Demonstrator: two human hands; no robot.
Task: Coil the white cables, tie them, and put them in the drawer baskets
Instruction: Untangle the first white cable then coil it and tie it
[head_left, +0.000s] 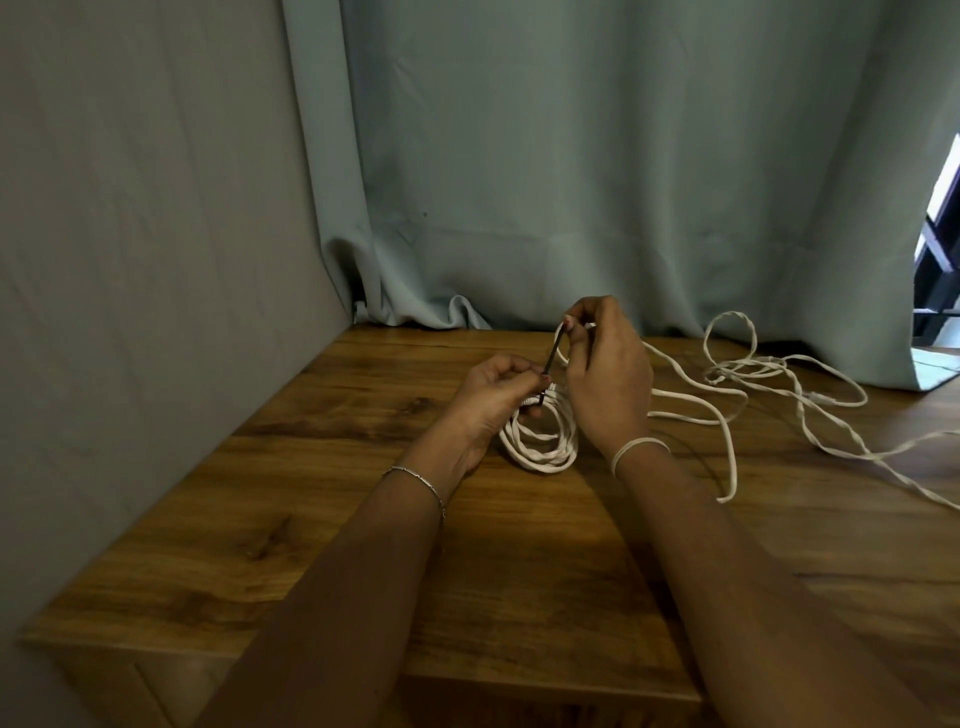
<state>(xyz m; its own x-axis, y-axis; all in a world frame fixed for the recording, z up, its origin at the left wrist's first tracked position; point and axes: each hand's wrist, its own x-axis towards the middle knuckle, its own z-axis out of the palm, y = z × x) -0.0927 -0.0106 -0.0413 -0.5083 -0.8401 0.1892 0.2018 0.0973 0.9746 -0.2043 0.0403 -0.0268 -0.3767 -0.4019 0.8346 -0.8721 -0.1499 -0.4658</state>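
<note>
**White cable coil (540, 449) on the table, tie stretched above it**

Fingers curled, the left hand (498, 387) pinches the lower end of a thin dark tie (551, 358); the right hand (608, 379) pinches its upper end. The coil lies just below them on the wooden table (337, 519). Loose white cable (779, 374) sprawls to the right, near the curtain (571, 156).

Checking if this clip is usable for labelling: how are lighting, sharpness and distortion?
Head view: dim, soft light, brightest at the gap beside the curtain; soft shadows under the arms on the table; wide-angle bending at the edges; left hand, right hand and coiled cable fairly sharp, the dark tie they pinch thin but visible.
</note>
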